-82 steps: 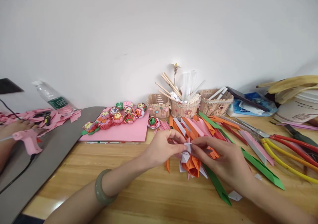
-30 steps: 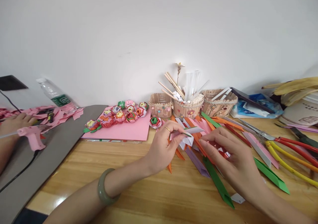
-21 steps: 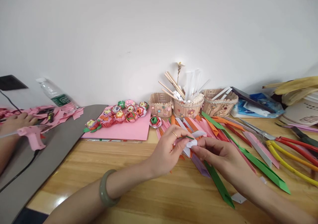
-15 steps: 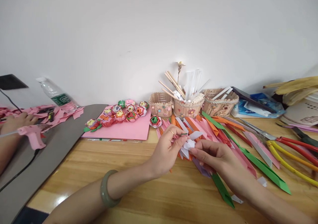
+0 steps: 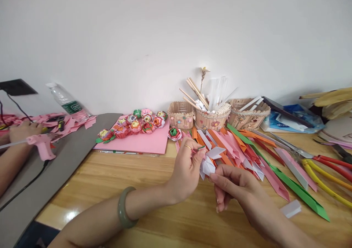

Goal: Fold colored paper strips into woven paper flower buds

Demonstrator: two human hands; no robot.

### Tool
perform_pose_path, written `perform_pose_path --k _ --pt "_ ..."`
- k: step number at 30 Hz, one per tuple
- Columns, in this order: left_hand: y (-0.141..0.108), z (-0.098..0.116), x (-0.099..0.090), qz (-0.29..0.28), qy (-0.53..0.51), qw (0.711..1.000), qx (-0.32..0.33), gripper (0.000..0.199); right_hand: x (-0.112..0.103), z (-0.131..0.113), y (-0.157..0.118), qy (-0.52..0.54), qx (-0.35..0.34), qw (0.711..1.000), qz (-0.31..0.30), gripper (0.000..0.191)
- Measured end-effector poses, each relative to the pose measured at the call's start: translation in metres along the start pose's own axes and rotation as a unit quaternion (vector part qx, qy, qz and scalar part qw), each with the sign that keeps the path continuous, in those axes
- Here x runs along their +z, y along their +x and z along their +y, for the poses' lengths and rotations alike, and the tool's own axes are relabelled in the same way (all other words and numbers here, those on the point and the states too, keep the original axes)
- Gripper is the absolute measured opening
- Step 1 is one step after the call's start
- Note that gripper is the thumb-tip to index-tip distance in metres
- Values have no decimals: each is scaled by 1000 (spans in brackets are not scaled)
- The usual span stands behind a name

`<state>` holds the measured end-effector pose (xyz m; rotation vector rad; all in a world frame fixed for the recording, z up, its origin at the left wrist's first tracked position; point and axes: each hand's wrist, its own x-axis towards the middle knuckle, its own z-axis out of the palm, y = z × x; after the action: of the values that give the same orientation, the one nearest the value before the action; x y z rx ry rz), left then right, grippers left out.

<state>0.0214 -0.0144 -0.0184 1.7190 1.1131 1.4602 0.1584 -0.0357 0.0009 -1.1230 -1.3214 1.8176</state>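
Observation:
My left hand (image 5: 187,167) is closed in a pinch on a small folded white paper piece (image 5: 208,166), its points sticking out to the upper right. A bit of green shows at the left fingertips. The thumb and forefinger of my right hand (image 5: 233,185) pinch the lower right edge of the same piece. Its underside is hidden by my fingers. Behind both hands spreads a pile of folded paper strips (image 5: 228,145) in pink, orange, red, white and green. A finished paper flower (image 5: 174,133) lies just beyond my left hand.
Several paper flowers rest on a pink sheet (image 5: 143,145). Three wooden-stick baskets (image 5: 211,122) stand against the wall. Red- and yellow-handled tools (image 5: 327,160) lie at right. On the left, a co-worker's hand (image 5: 23,132) is near a pink glue gun (image 5: 42,145) and its cable.
The white piece has turned slightly between my hands, showing more of its folded face. A green strip and a purple strip below my right hand no longer show. The view has shifted a little.

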Motion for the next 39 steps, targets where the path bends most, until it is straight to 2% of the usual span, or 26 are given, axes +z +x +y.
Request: perform_pose_path --k 4,7,10,11,14,17,19,20,21,23,25,27,29,35,39 --pt "-1 0 2 14 16 1000 -7 13 1 3 0 -26 -6 1000 9 33" --pt "-2 1 2 16 10 999 -26 14 2 8 -1 -64 -37 997 25 28" --pt "0 1 2 15 -15 998 -54 15 1 10 -3 -158 -80 983 47 25" --pt "1 1 1 19 -26 997 -68 15 0 10 -5 -211 -107 970 57 26" --pt "7 -1 -1 49 -83 987 -132 17 -2 8 -10 -353 -224 904 88 27" --pt "10 -5 0 52 -193 955 -221 19 -6 8 -9 -428 -375 809 150 5" --pt "9 -5 2 49 -267 925 -267 20 -10 10 -3 -469 -428 746 203 42" --pt "8 -5 3 45 -292 913 -280 20 -11 12 0 -488 -429 729 214 56" --pt "6 -4 5 40 -311 905 -286 20 -13 13 4 -500 -420 726 216 64" --pt "2 -1 8 24 -334 895 -294 20 -16 16 10 -509 -396 737 202 71" --pt "-1 3 10 6 -358 882 -306 24 -17 15 13 -494 -380 760 187 63" --pt "-4 6 11 -1 -373 875 -308 29 -19 13 13 -473 -372 779 177 46" --pt "-5 7 12 -9 -379 872 -309 32 -19 10 11 -463 -376 783 175 32" --pt "-5 9 10 -40 -403 865 -297 29 -20 8 8 -465 -431 752 183 15" --pt "-6 11 7 -89 -445 841 -294 28 -22 8 8 -487 -447 726 191 14"
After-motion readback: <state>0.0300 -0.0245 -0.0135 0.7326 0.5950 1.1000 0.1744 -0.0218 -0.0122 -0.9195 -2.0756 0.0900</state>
